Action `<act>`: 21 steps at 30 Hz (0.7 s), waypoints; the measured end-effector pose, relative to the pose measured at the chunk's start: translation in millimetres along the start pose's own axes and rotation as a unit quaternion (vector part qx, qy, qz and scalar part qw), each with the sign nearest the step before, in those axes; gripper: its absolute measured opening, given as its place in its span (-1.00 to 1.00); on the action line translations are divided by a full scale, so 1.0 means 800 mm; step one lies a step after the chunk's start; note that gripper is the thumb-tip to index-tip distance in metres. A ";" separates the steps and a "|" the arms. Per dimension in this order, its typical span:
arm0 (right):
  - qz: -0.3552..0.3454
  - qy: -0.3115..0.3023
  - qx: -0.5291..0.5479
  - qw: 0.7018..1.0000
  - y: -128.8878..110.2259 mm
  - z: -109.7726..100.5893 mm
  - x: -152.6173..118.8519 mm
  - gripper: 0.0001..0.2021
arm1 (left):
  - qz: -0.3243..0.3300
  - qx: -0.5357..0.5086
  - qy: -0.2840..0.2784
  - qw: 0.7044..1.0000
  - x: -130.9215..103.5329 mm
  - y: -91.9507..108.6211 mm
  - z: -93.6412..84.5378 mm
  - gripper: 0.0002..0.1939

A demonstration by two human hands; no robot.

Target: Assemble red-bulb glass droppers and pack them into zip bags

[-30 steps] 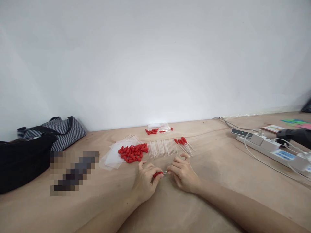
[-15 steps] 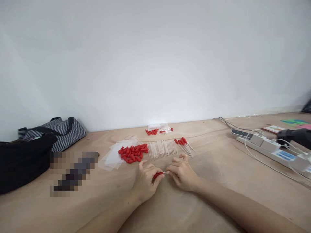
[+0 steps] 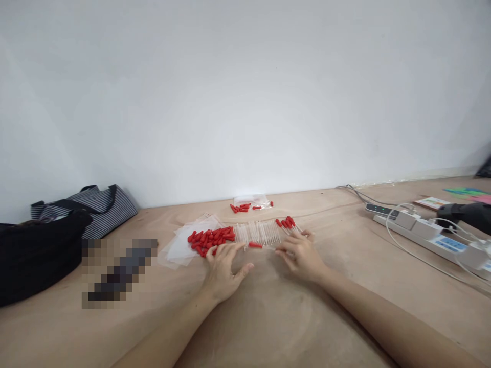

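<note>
My right hand [image 3: 299, 254] pinches the clear tube of a dropper whose red bulb [image 3: 255, 245] points left, near the front of a row of clear tubes [image 3: 258, 233]. My left hand [image 3: 226, 271] has its fingers spread and holds nothing; its fingertips are at the front edge of a pile of red bulbs [image 3: 210, 238]. Several tubes with red bulbs on their ends [image 3: 286, 223] lie just beyond my right hand, which partly hides them.
Thin translucent sheets [image 3: 180, 245] lie left of the pile. More red bulbs [image 3: 241, 208] and a clear bag lie near the wall. Bags [image 3: 111, 209] stand at the left. A power strip [image 3: 429, 237] with cables lies at the right.
My left hand has let go of the red bulb, opened and moved left and forward. My right hand has carried the dropper forward and a little right, closer to the tubes.
</note>
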State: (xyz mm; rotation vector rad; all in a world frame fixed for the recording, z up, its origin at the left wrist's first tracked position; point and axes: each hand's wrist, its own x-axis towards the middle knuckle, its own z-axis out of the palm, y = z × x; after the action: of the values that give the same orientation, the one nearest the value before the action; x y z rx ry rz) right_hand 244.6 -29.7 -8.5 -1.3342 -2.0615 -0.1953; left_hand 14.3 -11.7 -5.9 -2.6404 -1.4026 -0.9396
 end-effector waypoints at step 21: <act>0.390 -0.089 -0.093 0.912 0.069 0.005 0.009 -0.68 | -0.127 0.157 0.052 0.978 0.009 -0.060 -0.002 -0.87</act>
State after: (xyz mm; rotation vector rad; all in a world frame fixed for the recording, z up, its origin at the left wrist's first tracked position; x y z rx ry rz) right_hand 288.0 3.4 -19.5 -2.2491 -1.5063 0.0921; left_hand -19.8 22.3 -13.7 -2.1924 -1.7276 -0.7796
